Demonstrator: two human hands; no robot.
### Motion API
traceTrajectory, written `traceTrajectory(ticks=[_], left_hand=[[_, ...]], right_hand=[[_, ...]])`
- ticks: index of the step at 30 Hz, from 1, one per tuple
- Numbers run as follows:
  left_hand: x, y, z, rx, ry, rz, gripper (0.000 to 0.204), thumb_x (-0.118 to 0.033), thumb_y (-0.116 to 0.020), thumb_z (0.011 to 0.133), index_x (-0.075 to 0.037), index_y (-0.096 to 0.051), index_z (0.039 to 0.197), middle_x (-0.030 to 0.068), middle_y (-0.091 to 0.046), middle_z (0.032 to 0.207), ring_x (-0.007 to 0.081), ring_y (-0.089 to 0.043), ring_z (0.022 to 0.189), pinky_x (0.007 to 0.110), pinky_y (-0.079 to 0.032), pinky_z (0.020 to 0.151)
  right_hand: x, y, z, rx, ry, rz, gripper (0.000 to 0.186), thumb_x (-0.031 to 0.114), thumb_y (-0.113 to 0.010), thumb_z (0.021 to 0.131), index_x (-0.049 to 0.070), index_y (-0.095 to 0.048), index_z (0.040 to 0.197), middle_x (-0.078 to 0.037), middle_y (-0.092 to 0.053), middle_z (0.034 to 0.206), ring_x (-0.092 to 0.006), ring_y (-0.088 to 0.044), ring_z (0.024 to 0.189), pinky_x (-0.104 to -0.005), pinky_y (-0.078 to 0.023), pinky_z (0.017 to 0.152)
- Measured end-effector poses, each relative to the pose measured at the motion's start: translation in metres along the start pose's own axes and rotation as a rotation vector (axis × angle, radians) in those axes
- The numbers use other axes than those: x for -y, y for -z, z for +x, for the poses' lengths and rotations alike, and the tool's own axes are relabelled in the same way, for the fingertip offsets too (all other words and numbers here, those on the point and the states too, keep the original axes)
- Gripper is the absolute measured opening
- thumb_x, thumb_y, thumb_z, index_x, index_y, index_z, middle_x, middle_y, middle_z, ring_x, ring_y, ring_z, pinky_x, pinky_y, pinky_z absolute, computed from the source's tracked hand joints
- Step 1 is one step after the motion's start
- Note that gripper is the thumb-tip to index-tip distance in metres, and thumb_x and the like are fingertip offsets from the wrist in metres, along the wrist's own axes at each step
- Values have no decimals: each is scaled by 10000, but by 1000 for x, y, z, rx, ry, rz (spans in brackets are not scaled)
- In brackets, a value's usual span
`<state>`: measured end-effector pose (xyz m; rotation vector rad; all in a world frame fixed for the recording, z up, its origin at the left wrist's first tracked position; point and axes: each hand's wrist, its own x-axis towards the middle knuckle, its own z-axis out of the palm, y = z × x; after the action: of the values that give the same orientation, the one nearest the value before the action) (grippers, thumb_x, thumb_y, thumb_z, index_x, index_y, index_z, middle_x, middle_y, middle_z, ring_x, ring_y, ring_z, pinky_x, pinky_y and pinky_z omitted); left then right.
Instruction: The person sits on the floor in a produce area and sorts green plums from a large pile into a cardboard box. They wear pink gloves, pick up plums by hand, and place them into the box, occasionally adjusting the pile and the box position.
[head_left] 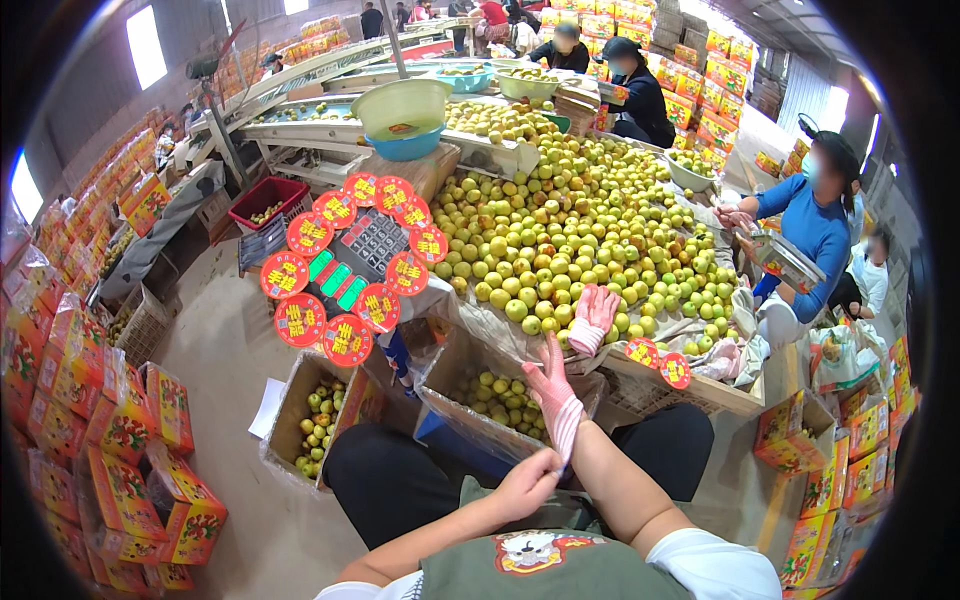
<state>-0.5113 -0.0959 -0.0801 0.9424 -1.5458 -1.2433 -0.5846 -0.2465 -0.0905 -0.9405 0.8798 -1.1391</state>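
Observation:
My bare left hand [528, 485] pinches the cuff of a pink-and-white knitted work glove [566, 420]. That glove is on my right hand [553, 385], whose fingers are stretched upward and hold nothing. A second pink glove [594, 318] lies flat on the near edge of a big heap of round, green-yellow fruits [560, 235]. Below my right hand, an open box lined with clear plastic [450, 390] holds more of these fruits. Another open carton [290, 440] with fruits stands on the floor by my left knee.
A digital scale display [375, 245] ringed with red round stickers stands left of the heap. Behind it, a pale green basin [402, 108] rests on a blue one [405, 147]. A person in blue [815, 240] works at the right. Printed cartons [120, 490] are stacked at left.

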Motion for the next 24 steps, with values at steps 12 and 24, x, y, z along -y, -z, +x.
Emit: traceTrajectory(ticks=[12, 24], left_hand=[[-42, -3, 35, -291, -290, 778, 234, -114, -678, 849, -67, -525, 680, 139, -546, 604, 340, -569, 540, 443, -463, 514], [10, -17, 51, -610, 100, -382, 182, -86, -642, 940, -33, -570, 1099, 16, -599, 940, 120, -553, 881, 301, -473, 839]], right_hand=[[5, -39, -4, 132, -184, -238, 293, 214, -663, 970, 24, -681, 1192, -68, -702, 1127, -157, -623, 1072, -291, -462, 956], [70, -44, -37, 469, 104, 909, 584, 511, -518, 1006, -29, -665, 1172, -181, -694, 1107, -298, -650, 1074, -435, -472, 1023]])
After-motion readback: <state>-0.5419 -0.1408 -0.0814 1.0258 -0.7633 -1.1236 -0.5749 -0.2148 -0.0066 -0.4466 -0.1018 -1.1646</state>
